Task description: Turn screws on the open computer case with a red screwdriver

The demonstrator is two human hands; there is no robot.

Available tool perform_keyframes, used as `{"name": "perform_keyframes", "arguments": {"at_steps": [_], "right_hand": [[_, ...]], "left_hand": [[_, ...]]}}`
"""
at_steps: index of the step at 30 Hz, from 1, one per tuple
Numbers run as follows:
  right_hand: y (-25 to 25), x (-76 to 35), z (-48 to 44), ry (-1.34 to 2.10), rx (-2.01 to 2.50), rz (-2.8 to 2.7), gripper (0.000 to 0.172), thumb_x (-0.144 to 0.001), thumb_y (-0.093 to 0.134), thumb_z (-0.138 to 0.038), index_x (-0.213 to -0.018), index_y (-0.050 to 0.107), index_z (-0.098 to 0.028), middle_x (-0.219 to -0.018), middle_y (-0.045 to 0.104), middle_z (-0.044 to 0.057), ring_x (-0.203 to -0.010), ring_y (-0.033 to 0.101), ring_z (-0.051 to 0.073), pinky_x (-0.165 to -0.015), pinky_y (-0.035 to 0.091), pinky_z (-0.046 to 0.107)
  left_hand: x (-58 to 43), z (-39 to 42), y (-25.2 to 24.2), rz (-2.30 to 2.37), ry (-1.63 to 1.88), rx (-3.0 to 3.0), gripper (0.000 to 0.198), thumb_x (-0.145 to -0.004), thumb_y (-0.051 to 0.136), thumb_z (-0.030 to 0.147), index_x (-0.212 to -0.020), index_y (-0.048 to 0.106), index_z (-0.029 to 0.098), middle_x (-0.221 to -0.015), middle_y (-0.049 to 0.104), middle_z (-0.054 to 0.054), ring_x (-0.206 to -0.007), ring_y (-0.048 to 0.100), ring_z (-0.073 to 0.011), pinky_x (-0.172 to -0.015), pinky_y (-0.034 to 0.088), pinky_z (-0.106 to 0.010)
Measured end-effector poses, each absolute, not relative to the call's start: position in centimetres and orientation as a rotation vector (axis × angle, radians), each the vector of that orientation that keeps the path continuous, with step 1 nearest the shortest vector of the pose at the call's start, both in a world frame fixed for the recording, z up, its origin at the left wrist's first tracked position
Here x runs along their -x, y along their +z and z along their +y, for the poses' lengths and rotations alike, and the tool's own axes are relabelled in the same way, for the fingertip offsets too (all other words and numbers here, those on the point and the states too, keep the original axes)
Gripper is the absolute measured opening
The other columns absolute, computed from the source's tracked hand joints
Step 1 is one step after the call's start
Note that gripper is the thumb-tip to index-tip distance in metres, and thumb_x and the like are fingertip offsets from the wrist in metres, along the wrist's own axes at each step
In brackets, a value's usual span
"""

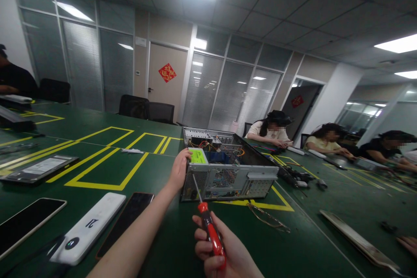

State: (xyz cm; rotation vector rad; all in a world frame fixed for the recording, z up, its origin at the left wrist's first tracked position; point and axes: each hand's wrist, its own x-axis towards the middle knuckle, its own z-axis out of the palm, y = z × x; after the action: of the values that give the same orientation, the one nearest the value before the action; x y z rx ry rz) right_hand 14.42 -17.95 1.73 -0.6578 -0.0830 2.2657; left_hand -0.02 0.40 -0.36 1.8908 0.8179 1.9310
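Observation:
An open computer case [243, 178] lies on the green table, its rear panel facing me. Inside it, a power supply with a bright green label [197, 156] sits at the left corner, near coloured wires and a blue part. My left hand [180, 168] rests against the case's left side by the power supply, its fingers over the top edge and partly hidden. My right hand [218, 245] is closed round the red and black handle of a screwdriver [211, 230]. The screwdriver's shaft points up at the perforated rear panel near the power supply; whether the tip touches cannot be told.
Left of me lie a hard drive [41, 168], a white power bank [89, 226] with a cable, and two phones, one dark [127, 221]. Glasses [267, 217] lie right of the case. Black cables [293, 176] and co-workers [273, 130] are farther right.

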Motion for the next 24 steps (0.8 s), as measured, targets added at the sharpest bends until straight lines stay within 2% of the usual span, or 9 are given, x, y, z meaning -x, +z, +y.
{"name": "perform_keyframes", "arguments": {"at_steps": [2,4,8,10,12,14,17,21,24], "right_hand": [[1.7,-14.7,-17.9,2.257,0.587,-0.034,0.035,-0.084,0.056,-0.045,-0.079,0.057,-0.010,-0.057,0.047,-0.004,-0.041,0.035,0.001,-0.033,0.020,0.006],[1.6,-14.7,-18.0,2.254,0.594,-0.016,0.035,-0.083,0.059,-0.041,-0.069,0.054,-0.009,-0.052,0.044,-0.005,-0.040,0.034,-0.001,-0.036,0.025,0.005],[1.7,-14.0,-18.2,2.139,0.726,-0.012,0.030,-0.085,0.057,-0.037,-0.072,0.058,-0.010,-0.058,0.057,0.001,-0.053,0.055,0.007,-0.054,0.045,0.017],[1.7,-13.9,-18.2,2.132,0.806,-0.026,0.032,-0.086,0.052,-0.043,-0.078,0.060,-0.012,-0.066,0.063,0.003,-0.058,0.059,0.011,-0.059,0.049,0.025],[1.8,-14.1,-18.1,2.196,0.820,-0.059,0.031,-0.088,0.050,-0.043,-0.086,0.061,-0.013,-0.066,0.061,0.001,-0.052,0.055,0.009,-0.049,0.044,0.020],[1.7,-14.5,-18.0,2.246,0.743,-0.095,0.028,-0.087,0.053,-0.040,-0.090,0.060,-0.013,-0.062,0.055,-0.003,-0.043,0.044,0.003,-0.038,0.029,0.011],[1.5,-14.9,-18.0,2.283,0.606,-0.124,0.027,-0.083,0.060,-0.037,-0.079,0.057,-0.011,-0.054,0.044,-0.007,-0.038,0.032,-0.001,-0.033,0.015,0.007],[1.3,-14.4,-18.2,2.220,0.708,-0.053,0.025,-0.084,0.058,-0.030,-0.074,0.057,-0.007,-0.054,0.051,-0.002,-0.045,0.047,0.002,-0.043,0.036,0.008],[1.1,-13.9,-18.3,2.135,0.862,-0.067,0.030,-0.084,0.058,-0.037,-0.082,0.060,-0.007,-0.065,0.061,0.004,-0.060,0.061,0.011,-0.058,0.051,0.023]], "left_hand": [[0.0,0.4,-0.4,0.818,1.930,-1.890,0.041,-0.095,0.022,0.044,-0.086,0.053,0.019,-0.108,0.060,-0.009,-0.119,0.049,-0.0209,-0.107,0.035,-0.043],[0.0,0.5,-0.5,0.817,1.927,-1.890,0.042,-0.095,0.022,0.045,-0.086,0.053,0.019,-0.108,0.060,-0.010,-0.119,0.049,-0.0208,-0.107,0.036,-0.042],[0.0,0.4,-0.4,0.822,1.930,-1.884,0.043,-0.094,0.022,0.046,-0.085,0.054,0.020,-0.108,0.061,-0.010,-0.119,0.049,-0.0211,-0.107,0.036,-0.042],[0.0,0.4,-0.4,0.824,1.933,-1.882,0.042,-0.094,0.022,0.047,-0.085,0.054,0.020,-0.108,0.061,-0.009,-0.119,0.049,-0.0211,-0.107,0.036,-0.043],[0.0,0.3,-0.4,0.824,1.935,-1.884,0.042,-0.094,0.022,0.046,-0.085,0.054,0.020,-0.108,0.061,-0.009,-0.120,0.049,-0.0212,-0.107,0.036,-0.043],[0.0,0.3,-0.3,0.825,1.938,-1.885,0.042,-0.094,0.022,0.046,-0.085,0.054,0.020,-0.108,0.061,-0.009,-0.120,0.050,-0.0213,-0.106,0.036,-0.043],[0.0,0.3,-0.3,0.826,1.940,-1.885,0.041,-0.094,0.023,0.046,-0.085,0.054,0.020,-0.108,0.061,-0.009,-0.119,0.050,-0.0214,-0.106,0.036,-0.042],[0.1,0.4,-0.4,0.816,1.929,-1.892,0.041,-0.095,0.022,0.045,-0.085,0.053,0.019,-0.107,0.061,-0.010,-0.119,0.049,-0.0213,-0.106,0.036,-0.043],[0.0,0.4,-0.4,0.815,1.931,-1.888,0.040,-0.095,0.022,0.044,-0.085,0.053,0.019,-0.108,0.060,-0.010,-0.120,0.048,-0.0214,-0.106,0.036,-0.043]]}}
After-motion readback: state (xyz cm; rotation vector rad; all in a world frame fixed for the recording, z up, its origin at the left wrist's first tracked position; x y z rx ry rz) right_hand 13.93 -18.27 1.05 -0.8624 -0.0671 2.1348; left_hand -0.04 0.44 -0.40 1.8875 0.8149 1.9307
